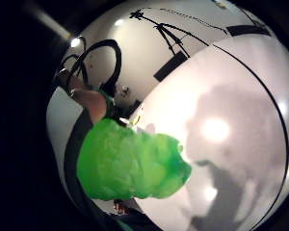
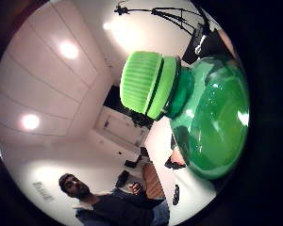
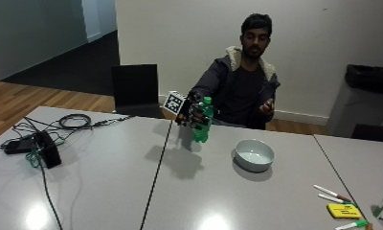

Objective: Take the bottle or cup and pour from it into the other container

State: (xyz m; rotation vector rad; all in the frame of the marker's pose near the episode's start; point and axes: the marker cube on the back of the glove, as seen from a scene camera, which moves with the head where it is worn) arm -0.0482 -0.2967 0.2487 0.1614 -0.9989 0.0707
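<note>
Fingers of the black-gloved right hand (image 3: 193, 114) are curled around the green plastic bottle (image 3: 201, 125), held upright and capped above the grey table (image 3: 115, 191). Relative to the bottle, the white round bowl (image 3: 254, 154) rests nearby on the table, apart from it; coloured markers (image 3: 335, 196) lie beyond the bowl.

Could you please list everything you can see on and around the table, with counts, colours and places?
bottle: one, green, green cap on, upright, lifted above the table in the gloved hand
bowl: one, white, on the table beside the bottle
table: grey-white, seams between its sections
markers: three or so, near the table's corner, past the bowl
yellow block: one, among the markers
black box: one, with cables, at the table's other end
chair: one, black, behind the table
right hand: black glove, grip round the bottle
left hand: bare, raised, holding nothing
</note>
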